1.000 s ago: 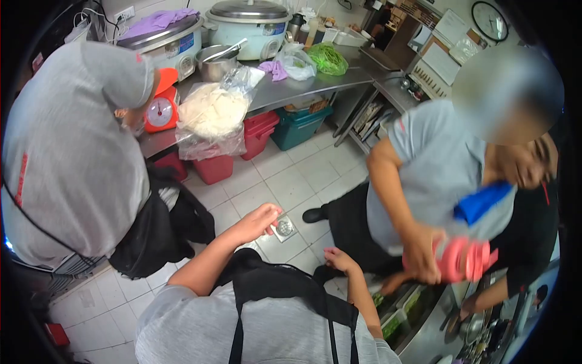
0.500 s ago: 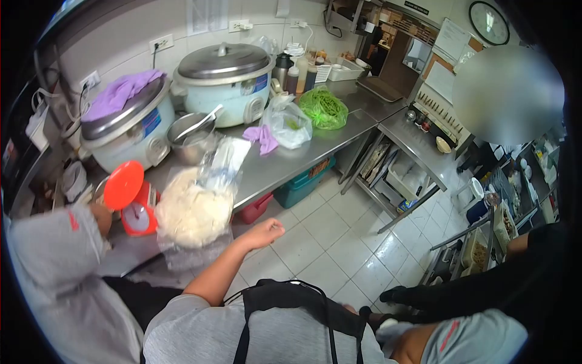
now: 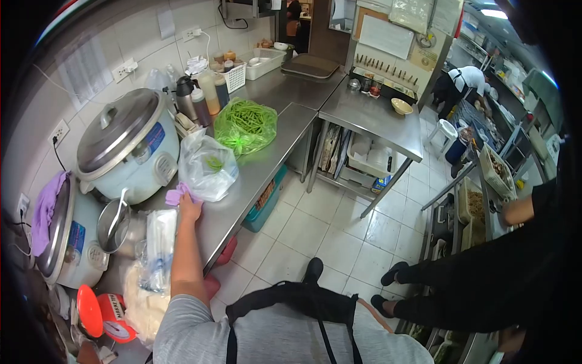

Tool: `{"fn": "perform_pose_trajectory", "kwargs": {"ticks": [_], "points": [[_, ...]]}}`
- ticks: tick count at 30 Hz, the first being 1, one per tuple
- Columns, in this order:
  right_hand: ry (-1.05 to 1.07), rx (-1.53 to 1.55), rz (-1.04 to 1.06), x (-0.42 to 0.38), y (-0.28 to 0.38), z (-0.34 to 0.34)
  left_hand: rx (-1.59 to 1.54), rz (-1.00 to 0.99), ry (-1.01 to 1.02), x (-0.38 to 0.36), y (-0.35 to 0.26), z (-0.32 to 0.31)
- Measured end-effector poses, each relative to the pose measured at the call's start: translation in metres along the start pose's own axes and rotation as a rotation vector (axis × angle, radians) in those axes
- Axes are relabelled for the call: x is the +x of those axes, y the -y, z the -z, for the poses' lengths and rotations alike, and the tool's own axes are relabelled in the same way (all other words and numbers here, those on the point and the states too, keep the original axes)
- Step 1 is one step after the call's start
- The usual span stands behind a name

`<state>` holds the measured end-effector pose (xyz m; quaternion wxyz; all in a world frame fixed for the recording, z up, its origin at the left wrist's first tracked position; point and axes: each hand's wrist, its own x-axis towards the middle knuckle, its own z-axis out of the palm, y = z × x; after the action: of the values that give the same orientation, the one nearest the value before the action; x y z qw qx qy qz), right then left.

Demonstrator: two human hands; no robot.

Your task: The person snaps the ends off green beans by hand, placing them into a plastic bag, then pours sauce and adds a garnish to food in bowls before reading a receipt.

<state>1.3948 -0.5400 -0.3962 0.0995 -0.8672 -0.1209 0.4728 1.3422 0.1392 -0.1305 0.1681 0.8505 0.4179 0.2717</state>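
Note:
My left hand (image 3: 190, 209) reaches forward over the steel counter, its fingers closed on a small purple cloth (image 3: 176, 195). Just beyond the cloth lies a knotted clear plastic bag (image 3: 209, 167) with something green inside. Beside my forearm are a stack of clear plastic bags (image 3: 160, 239) and a large bag of pale, whitish food (image 3: 145, 303). My right hand is out of view.
Two big rice cookers (image 3: 124, 145) and a steel pot (image 3: 113, 227) line the wall side. A red scale (image 3: 115, 315) sits near left. Green beans in a bag (image 3: 245, 127) lie farther along. At right stands a co-worker in black trousers (image 3: 479, 261).
My left hand has moved from over the floor to the purple cloth and taken hold of it. My view has turned right, and the person at the left has mostly left it.

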Motion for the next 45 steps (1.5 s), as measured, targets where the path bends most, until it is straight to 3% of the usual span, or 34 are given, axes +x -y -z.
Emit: {"fn": "perform_pose_trajectory", "kwargs": {"ticks": [2, 4, 6, 8, 10, 11, 14, 19, 22, 24, 25, 26, 28, 31, 34, 35, 37, 38, 40, 41, 42, 43, 45], "points": [[-0.045, -0.271, 0.208, 0.069, -0.02, 0.013, 0.11, 0.028, -0.004, -0.01, 0.003, -0.005], [-0.187, -0.497, 0.438, 0.132, -0.046, 0.046, 0.074, 0.128, -0.137, -0.01, 0.003, -0.008], [0.002, -0.609, 0.801, 0.19, -0.084, 0.113, 0.087, 0.281, -0.207, -0.001, 0.004, -0.009], [-0.043, -0.558, 0.381, 0.077, 0.037, 0.228, 0.066, 0.286, -0.249, 0.013, 0.029, -0.016], [-0.231, 0.183, 0.12, 0.08, 0.052, 0.283, 0.065, 0.398, -0.265, 0.015, 0.008, -0.012], [-0.236, 0.146, 0.173, 0.095, 0.052, 0.308, 0.103, 0.42, -0.284, 0.013, -0.008, -0.011], [-0.251, 0.136, 0.062, 0.125, 0.082, 0.365, 0.208, 0.498, -0.302, 0.01, -0.016, -0.017], [-0.183, 0.521, 0.144, 0.149, 0.175, 0.426, 0.358, 0.676, -0.309, 0.012, -0.054, -0.027], [-0.081, 0.519, 0.182, 0.184, 0.209, 0.445, 0.364, 0.64, -0.402, 0.014, -0.058, -0.034], [-0.044, 0.497, 0.225, 0.199, 0.234, 0.469, 0.19, 0.496, -0.618, 0.015, -0.036, -0.044], [-0.061, 0.48, 0.252, 0.199, 0.246, 0.484, 0.186, 0.454, -0.542, 0.011, -0.007, -0.044], [-0.039, 0.561, 0.269, 0.195, 0.258, 0.504, -0.006, 0.543, -0.518, 0.01, 0.002, -0.04], [0.023, 0.722, 0.286, 0.181, 0.28, 0.544, 0.066, 0.76, -0.474, 0.013, 0.008, -0.031], [0.019, 0.828, 0.425, 0.167, 0.305, 0.614, 0.056, 0.882, -0.508, 0.019, 0.034, -0.027], [-0.182, 1.028, 0.546, 0.179, 0.319, 0.665, -0.255, 1.103, -0.715, 0.022, 0.031, -0.024], [-0.253, 1.095, 0.572, 0.187, 0.322, 0.679, -0.54, 1.031, -0.885, 0.022, 0.03, -0.026], [-0.404, 1.009, 0.584, 0.213, 0.326, 0.703, -0.459, 1.21, -0.898, 0.018, 0.022, -0.014], [-0.486, 0.969, 0.597, 0.225, 0.33, 0.713, -0.39, 1.352, -0.858, 0.036, -0.023, -0.003], [-0.725, 0.54, 0.664, 0.258, 0.341, 0.722, -0.138, 1.278, -0.925, 0.027, -0.028, 0.001], [-0.844, 0.317, 0.696, 0.276, 0.345, 0.73, -0.079, 1.105, -1.022, 0.014, -0.022, -0.002], [-0.873, 0.196, 0.844, 0.289, 0.356, 0.735, 0.003, 1.134, -1.038, 0.016, -0.061, -0.004], [-0.909, 0.075, 0.993, 0.299, 0.372, 0.739, -0.018, 1.108, -1.048, -0.003, -0.063, -0.007], [-0.898, -0.083, 1.098, 0.312, 0.401, 0.737, -0.165, 1.104, -1.111, -0.025, -0.09, -0.03]]}}
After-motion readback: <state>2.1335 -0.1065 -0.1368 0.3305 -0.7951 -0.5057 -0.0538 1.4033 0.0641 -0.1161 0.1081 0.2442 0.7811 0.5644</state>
